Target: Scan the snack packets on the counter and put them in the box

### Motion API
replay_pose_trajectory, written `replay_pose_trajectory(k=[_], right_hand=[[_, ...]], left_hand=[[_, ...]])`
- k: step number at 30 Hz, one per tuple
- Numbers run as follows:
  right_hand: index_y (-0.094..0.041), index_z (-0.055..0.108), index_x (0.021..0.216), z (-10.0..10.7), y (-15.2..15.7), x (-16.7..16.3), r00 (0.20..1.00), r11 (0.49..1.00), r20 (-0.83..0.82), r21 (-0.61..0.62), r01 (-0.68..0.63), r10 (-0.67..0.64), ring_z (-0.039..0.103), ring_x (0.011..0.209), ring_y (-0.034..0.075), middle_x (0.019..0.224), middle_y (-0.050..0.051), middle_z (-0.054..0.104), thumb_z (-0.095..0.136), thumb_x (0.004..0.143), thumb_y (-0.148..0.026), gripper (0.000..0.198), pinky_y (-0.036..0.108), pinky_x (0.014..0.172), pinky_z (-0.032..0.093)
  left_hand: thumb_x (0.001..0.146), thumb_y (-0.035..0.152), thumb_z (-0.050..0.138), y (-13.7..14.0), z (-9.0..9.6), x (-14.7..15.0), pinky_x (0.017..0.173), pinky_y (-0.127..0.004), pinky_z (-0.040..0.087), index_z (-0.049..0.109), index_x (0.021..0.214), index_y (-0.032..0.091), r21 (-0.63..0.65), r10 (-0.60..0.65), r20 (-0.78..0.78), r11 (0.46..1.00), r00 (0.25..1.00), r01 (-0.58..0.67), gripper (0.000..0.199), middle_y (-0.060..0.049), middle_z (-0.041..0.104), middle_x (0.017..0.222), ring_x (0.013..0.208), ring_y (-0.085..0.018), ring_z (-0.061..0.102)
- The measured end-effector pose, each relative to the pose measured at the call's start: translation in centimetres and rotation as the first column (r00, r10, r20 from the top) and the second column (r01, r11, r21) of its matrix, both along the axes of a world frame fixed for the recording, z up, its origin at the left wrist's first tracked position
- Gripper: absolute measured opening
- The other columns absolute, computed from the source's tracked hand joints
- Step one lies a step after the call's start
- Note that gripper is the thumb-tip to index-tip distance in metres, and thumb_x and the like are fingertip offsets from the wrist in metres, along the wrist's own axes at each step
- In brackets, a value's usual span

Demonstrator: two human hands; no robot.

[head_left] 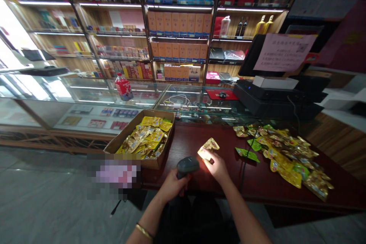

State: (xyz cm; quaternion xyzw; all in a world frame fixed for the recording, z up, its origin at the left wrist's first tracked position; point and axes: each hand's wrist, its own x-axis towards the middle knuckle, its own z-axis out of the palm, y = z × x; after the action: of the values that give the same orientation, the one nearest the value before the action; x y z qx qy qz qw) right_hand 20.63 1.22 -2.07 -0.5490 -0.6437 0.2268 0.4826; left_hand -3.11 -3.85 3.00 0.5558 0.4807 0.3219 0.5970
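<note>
Below the cardboard box (pixel 153 163), pixel blocks mask a pinkish patch (pixel 116 174). Right of the box, the left fingers (pixel 185 180) hide much of the scanner (pixel 188 164) handle; farther right, the paper sheet's (pixel 283 54) smaller print is illegible.

On desk (pixel 185 136), left: cardboard box (pixel 153 163) with snack packets (pixel 143 137) inside. Right: pile of loose packets (pixel 283 160). Between box and pile: barcode scanner (pixel 188 164) in left hand (pixel 173 185), single packet (pixel 211 144) in right hand (pixel 216 167). Behind desk: glass display counter (pixel 196 103), mouse (pixel 222 94) on mat (pixel 213 94) atop. Farther back: shelving (pixel 180 7).
</note>
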Motion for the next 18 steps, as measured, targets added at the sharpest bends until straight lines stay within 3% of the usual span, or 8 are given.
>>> replay_pose_trajectory(k=[8,14,16,18], right_hand=[[-0.029,0.076,0.130,-0.1,0.1,0.0,0.999,0.999,-0.033,-0.017,-0.036,0.036,0.074,0.118,0.028,0.128,0.009,0.077,0.065,0.086,-0.031,0.046,0.042,0.104,0.058],[-0.026,0.076,0.132,-1.0,0.2,1.0,0.991,0.997,-0.132,-0.083,0.007,-0.018,0.069,0.125,0.031,0.133,0.011,0.075,0.068,0.084,-0.045,0.052,0.046,0.110,0.053],[-0.024,0.079,0.125,-0.5,0.6,1.3,0.976,0.993,-0.211,-0.116,0.021,-0.045,0.069,0.125,0.032,0.133,0.011,0.075,0.067,0.083,-0.051,0.051,0.047,0.107,0.054],[-0.025,0.082,0.118,1.3,1.4,0.6,0.966,0.992,-0.257,-0.128,-0.002,-0.032,0.070,0.122,0.032,0.131,0.010,0.076,0.065,0.083,-0.051,0.047,0.046,0.102,0.056]], left_hand=[[0.078,0.054,0.070,-0.1,-0.7,-0.1,0.039,-0.022,0.035,0.060,0.071,0.018,0.012,-0.010,0.014,1.000,1.000,0.010,0.038,0.002,0.058,0.052,0.037,-0.010,0.049],[0.077,0.054,0.070,0.6,-1.9,1.2,0.035,-0.021,0.034,0.057,0.078,0.021,-0.075,0.183,0.050,0.981,0.982,-0.179,0.036,0.004,0.058,0.050,0.034,-0.011,0.049],[0.078,0.055,0.069,1.0,-2.1,1.5,0.034,-0.021,0.033,0.057,0.080,0.021,-0.097,0.202,0.070,0.976,0.977,-0.195,0.036,0.005,0.058,0.049,0.033,-0.012,0.048],[0.079,0.054,0.069,1.2,-2.2,1.6,0.034,-0.022,0.034,0.059,0.084,0.020,-0.105,0.200,0.094,0.976,0.975,-0.190,0.035,0.005,0.058,0.048,0.033,-0.012,0.048]])
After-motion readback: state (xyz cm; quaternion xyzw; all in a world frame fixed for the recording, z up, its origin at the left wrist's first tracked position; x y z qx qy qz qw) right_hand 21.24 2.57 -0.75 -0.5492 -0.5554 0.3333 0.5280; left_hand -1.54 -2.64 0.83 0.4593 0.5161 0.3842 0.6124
